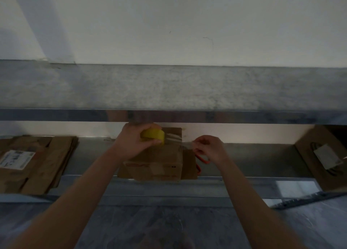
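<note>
A brown cardboard box (159, 164) stands on a metal shelf (234, 162) under an upper shelf. My left hand (131, 141) grips a yellow roll of clear tape (153, 136) above the box's top. A strip of clear tape (176, 138) runs from the roll to the right. My right hand (208, 148) pinches the free end of that strip just past the box's right edge. Orange-handled scissors (201, 162) lie partly hidden beneath my right hand, beside the box.
Flattened cardboard boxes (32, 164) with a white label lie on the shelf at the left. Another cardboard box (323, 154) with a label stands at the far right. The upper shelf's metal edge (187, 116) hangs close above my hands. A white wall fills the back.
</note>
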A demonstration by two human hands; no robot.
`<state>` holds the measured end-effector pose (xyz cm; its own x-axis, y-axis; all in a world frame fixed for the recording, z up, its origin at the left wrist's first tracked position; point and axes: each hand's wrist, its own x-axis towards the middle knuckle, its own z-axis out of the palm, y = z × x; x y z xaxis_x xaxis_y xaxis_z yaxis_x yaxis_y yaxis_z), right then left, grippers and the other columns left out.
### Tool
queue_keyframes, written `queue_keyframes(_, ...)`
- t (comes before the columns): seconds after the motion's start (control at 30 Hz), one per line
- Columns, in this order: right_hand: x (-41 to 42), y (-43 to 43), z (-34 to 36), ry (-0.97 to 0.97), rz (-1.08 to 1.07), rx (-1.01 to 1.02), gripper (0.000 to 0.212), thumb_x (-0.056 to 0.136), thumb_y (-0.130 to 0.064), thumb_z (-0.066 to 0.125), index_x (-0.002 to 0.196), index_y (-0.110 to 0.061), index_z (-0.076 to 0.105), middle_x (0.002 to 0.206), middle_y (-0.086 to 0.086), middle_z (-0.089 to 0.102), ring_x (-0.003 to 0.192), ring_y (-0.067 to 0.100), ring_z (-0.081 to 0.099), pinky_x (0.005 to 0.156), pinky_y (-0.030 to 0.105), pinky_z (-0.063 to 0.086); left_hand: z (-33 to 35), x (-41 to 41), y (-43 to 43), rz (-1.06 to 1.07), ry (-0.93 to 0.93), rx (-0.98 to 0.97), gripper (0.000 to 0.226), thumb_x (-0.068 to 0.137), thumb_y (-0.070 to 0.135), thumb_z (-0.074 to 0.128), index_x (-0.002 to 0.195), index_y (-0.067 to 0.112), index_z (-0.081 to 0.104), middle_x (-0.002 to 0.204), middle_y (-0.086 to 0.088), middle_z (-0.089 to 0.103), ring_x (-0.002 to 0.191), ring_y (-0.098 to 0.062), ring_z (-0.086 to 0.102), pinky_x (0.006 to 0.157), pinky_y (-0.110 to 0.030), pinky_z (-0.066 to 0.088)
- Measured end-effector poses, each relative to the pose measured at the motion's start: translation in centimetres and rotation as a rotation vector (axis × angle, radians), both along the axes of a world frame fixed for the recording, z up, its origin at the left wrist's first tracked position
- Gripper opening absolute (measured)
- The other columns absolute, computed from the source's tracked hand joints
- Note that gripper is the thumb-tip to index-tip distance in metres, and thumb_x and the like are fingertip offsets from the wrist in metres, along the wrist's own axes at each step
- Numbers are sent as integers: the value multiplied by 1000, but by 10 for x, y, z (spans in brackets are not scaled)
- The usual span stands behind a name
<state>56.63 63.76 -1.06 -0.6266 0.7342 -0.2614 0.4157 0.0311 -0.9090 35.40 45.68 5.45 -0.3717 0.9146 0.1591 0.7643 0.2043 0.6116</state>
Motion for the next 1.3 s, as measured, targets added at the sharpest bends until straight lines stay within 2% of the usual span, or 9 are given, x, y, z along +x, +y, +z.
queue_keyframes(0.2, -18, -3, -11, 11, -21, -125, 6, 85, -14, 75, 83, -15, 70, 74, 0, 73, 67, 12, 71, 64, 19, 55, -3, 0, 1, 41, -110, -24, 39, 74, 43, 78, 111, 40, 63, 104, 14, 63, 94, -4, 57, 78, -14, 44)
queue_keyframes(0.33, -23, -7, -25, 46, -50, -253, 7, 87, -11, 72, 93, -11, 69, 89, 5, 72, 70, 7, 71, 63, 15, 54, -2, 2, 6, 21, -87, -47, 39, 75, 47, 75, 112, 40, 63, 101, 18, 62, 86, 7, 55, 74, -7, 40)
queue_keyframes(0.5, -28, -15, -36, 70, -68, -329, 10, 88, -22, 72, 95, -16, 69, 93, -1, 73, 82, 11, 71, 70, 21, 57, -6, 1, 7, 20, -113, -88, 49, 75, 57, 66, 120, 40, 61, 108, 13, 64, 94, -1, 57, 80, -20, 46)
queue_keyframes(0.77, -25, -40, -45, 114, -210, -255, 24, 87, -36, 72, 106, -34, 58, 98, -16, 63, 87, 5, 62, 72, 24, 57, -8, 5, 8, 19, -126, -49, 38, 80, 43, 72, 116, 42, 61, 109, 10, 65, 97, -5, 59, 79, -13, 43)
queue_keyframes(0.87, -21, -46, -48, 40, -249, 93, 20, 86, -32, 73, 98, -37, 58, 102, -16, 62, 91, 1, 56, 78, 17, 46, -10, 6, 8, 20, -115, -44, 37, 80, 41, 72, 116, 42, 61, 114, 10, 64, 104, -10, 57, 86, -24, 46)
queue_keyframes(0.97, -17, -54, -54, 15, -129, 331, 32, 90, -14, 64, 116, -30, 69, 111, -8, 69, 97, 6, 61, 89, 16, 48, -13, 7, 6, 41, -98, -61, 40, 80, 43, 72, 118, 41, 60, 120, 8, 60, 112, -16, 50, 94, -35, 44)
queue_keyframes(1.1, -15, -63, -52, 55, 8, 155, 49, 96, -11, 51, 138, -36, 52, 113, -13, 67, 102, 2, 62, 83, 2, 43, -11, 8, 2, 30, -109, -62, 41, 80, 48, 67, 119, 45, 57, 121, 10, 55, 115, -15, 45, 95, -35, 42)
queue_keyframes(1.23, -1, -55, -44, 117, 145, 104, 50, 98, -42, 48, 147, -42, 36, 140, -17, 45, 131, 3, 40, 103, 15, 32, -2, 9, 0, -4, -121, -84, 42, 82, 53, 60, 123, 50, 54, 123, 12, 55, 116, -13, 46, 97, -33, 43)
queue_keyframes(1.3, 3, -50, -37, 52, 273, 202, 76, 86, -74, 45, 151, -47, 17, 157, -21, 17, 141, -1, 16, 112, 22, 19, 0, 11, 2, -14, -99, -83, 41, 85, 50, 60, 126, 46, 55, 124, 10, 56, 116, -13, 48, 99, -35, 43)
